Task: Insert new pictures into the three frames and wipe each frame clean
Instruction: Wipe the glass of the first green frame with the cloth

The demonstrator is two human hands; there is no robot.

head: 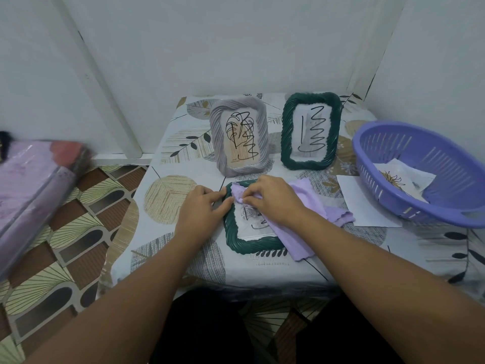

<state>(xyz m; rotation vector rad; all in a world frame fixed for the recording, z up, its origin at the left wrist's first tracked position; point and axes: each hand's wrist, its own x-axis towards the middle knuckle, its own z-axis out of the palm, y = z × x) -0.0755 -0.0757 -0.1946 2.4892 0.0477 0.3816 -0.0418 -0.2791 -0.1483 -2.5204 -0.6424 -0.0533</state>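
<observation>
- Head view: a purple basket sits at the right edge of the table, tipped a little toward the person. Inside it lie loose paper pictures, the top one showing a small yellow line drawing; how many sheets there are I cannot tell.
- A blank white sheet lies flat on the table, partly tucked under the basket's near side.
- A dark green frame lies flat in the middle of the table, face up, long axis running from the person toward the wall. There is a picture in it, half hidden.
- A lilac cloth drapes over the flat frame's right side and spills onto the table beyond it.
- The right hand grasps the cloth, fingers curled and pinching a bunched fold against the frame's upper left corner.
- The left hand rests on the frame's left edge, fingers loosely bent and pressing the rim to steady it.
- Behind, two frames stand upright, long axes vertical, faces toward the person: a grey frame on the left and a second green frame just beside it, each holding a line drawing.
- A purple wrapped bundle lies on the patterned floor to the left, well apart from the table.
</observation>
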